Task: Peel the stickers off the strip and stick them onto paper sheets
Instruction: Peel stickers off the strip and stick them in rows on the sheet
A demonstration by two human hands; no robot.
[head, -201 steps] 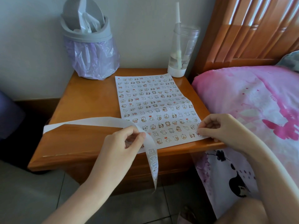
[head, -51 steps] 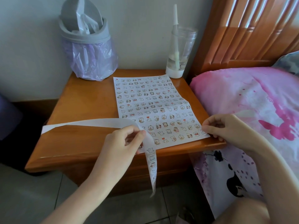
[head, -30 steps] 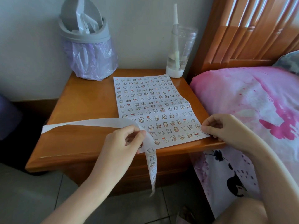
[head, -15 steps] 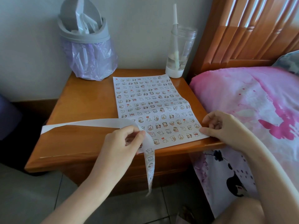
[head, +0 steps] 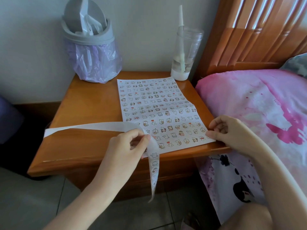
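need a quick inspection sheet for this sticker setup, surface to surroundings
surface: wooden bedside table, glossy top.
job's things: paper sheet lies flat, filled with rows of stickers; sticker strip hangs over the front edge, its bare end trailing left.
clutter: grey bin with purple liner and clear cup with straw, at the back.
hands: left hand pinches the strip; right hand, fingers curled, touches the sheet's near right corner; a sticker in it cannot be told.
cables: nothing seen.
surroundings: bed with pink cover on the right, wooden headboard, tiled floor.
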